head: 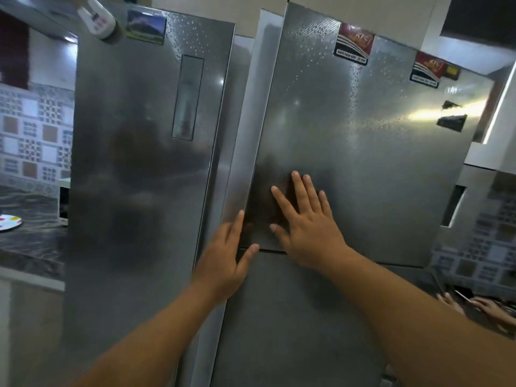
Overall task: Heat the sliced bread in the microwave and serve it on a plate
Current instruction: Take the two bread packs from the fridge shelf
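Fingers point(296, 188) of the right hand point(307, 227) lay straight and flat on the fridge door point(363, 152), the left hand point(223, 261) spread loose at its inner edge, nearer the seam, gripping nothing; no bread showed, and the plate point(9, 222) sat far left.

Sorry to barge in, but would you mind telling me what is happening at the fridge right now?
A person stands at a steel fridge. The right hand lies flat with spread fingers on the upper right door. The left hand reaches its straight fingers to that door's left edge. No bread is in view. A plate sits on the dark counter at far left.
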